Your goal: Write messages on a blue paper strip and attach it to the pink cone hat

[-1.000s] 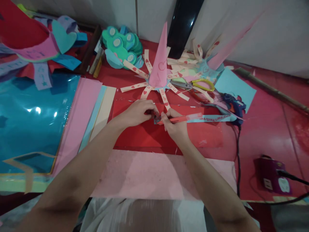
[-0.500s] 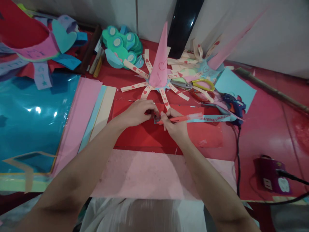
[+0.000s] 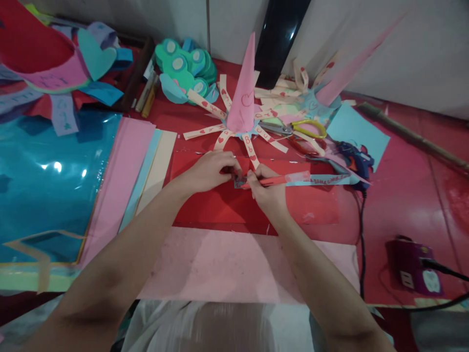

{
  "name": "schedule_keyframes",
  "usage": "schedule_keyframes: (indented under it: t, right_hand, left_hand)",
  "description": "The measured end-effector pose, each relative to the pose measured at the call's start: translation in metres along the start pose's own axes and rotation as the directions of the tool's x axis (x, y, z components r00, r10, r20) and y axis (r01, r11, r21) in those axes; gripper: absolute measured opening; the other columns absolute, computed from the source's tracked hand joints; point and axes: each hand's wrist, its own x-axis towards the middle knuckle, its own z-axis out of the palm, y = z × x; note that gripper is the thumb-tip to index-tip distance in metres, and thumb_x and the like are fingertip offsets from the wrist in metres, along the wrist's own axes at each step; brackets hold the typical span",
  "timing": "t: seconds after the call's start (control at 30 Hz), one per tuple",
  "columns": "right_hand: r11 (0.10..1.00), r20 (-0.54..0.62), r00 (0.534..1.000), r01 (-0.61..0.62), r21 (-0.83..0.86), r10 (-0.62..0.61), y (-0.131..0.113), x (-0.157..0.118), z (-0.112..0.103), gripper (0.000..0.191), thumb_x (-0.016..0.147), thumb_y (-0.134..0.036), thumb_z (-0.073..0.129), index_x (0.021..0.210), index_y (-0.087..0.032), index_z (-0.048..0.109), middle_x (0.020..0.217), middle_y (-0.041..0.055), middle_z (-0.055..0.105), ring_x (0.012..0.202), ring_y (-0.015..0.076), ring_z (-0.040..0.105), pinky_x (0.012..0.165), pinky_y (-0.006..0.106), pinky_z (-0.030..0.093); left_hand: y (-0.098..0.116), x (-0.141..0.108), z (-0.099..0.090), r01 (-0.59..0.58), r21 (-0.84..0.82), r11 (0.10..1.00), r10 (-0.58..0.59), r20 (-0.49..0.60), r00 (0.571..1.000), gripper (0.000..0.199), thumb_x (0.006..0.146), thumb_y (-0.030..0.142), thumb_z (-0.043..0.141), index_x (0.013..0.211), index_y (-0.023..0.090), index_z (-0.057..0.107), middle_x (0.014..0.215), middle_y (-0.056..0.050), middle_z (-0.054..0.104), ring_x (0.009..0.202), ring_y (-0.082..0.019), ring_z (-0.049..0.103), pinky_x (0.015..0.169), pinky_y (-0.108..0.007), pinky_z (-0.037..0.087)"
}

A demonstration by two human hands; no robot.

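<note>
My right hand [image 3: 269, 190] is closed around a red pen [image 3: 289, 178], its tip low on a light blue paper strip [image 3: 322, 179]. Red lettering runs along this strip, which stretches to the right beneath the hand. My left hand [image 3: 216, 171] has its fingers curled down at the strip's left end; whether they pinch it or only press on it is hidden. Both hands rest over a red sheet [image 3: 212, 205]. Just behind them stands a pink paper cone [image 3: 242, 98] with lettered cream strips [image 3: 250, 149] fanning out from its base.
Yellow-handled scissors [image 3: 308, 128] lie behind my right hand, near a dark blue glue gun [image 3: 357, 161] with a cord. Green paper cutouts [image 3: 183, 68] sit at the back. Coloured paper sheets [image 3: 120, 181] are stacked left. A purple power adapter [image 3: 417, 266] is at right.
My right hand and the pen have shifted slightly to the right along the strip, showing more of the strip's left end. My left hand stays in place.
</note>
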Motion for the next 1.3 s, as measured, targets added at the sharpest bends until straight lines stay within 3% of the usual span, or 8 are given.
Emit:
schedule_keyframes:
  t: [0.2,0.67,1.13,1.3]
  right_hand:
    - [0.999,-0.021,0.999,-0.035,-0.007,0.035,-0.0009,-0.001,0.0004,0.034,0.082,-0.034,0.05,0.055,-0.02,0.036,0.047,-0.0063,0.037,0.045,0.0062,0.035,0.045,0.021,0.03]
    - [0.999,-0.01,1.0,-0.025,0.028,0.025,0.002,-0.0004,-0.001,0.031,0.08,-0.028,0.05,0.054,-0.021,0.033,0.05,-0.006,0.036,0.047,0.0073,0.042,0.048,0.022,0.036]
    - [1.0,-0.001,1.0,0.02,0.005,-0.02,0.0007,-0.0001,0.0002,0.034,0.082,-0.029,0.05,0.054,-0.021,0.033,0.048,-0.0068,0.034,0.044,0.0058,0.032,0.046,0.022,0.031]
    - [0.989,-0.082,0.992,-0.081,0.124,0.092,-0.0017,0.0001,0.0002,0.034,0.083,-0.035,0.051,0.055,-0.021,0.036,0.042,-0.0071,0.04,0.042,0.007,0.046,0.044,0.02,0.035]
  left_hand:
    - [-0.0008,0.0,0.0004,0.002,0.007,1.0,-0.002,0.001,1.0,0.02,0.073,0.006,0.052,0.082,0.019,0.064,0.082,0.002,0.06,0.077,-0.011,0.055,0.072,-0.024,0.039]
    - [0.0002,-0.0003,0.0,0.009,0.003,1.0,-0.009,0.009,1.0,0.02,0.074,0.006,0.05,0.081,0.019,0.064,0.082,0.001,0.06,0.078,-0.012,0.055,0.072,-0.025,0.038]
    - [-0.0006,-0.0001,0.0,0.004,0.011,1.0,-0.005,0.015,1.0,0.021,0.073,0.006,0.05,0.082,0.019,0.064,0.081,0.001,0.06,0.077,-0.011,0.054,0.072,-0.025,0.038]
    - [0.0011,-0.0004,-0.0001,0.016,-0.008,1.0,-0.016,0.003,1.0,0.02,0.075,0.007,0.051,0.081,0.02,0.064,0.082,0.002,0.06,0.077,-0.011,0.054,0.072,-0.025,0.038]
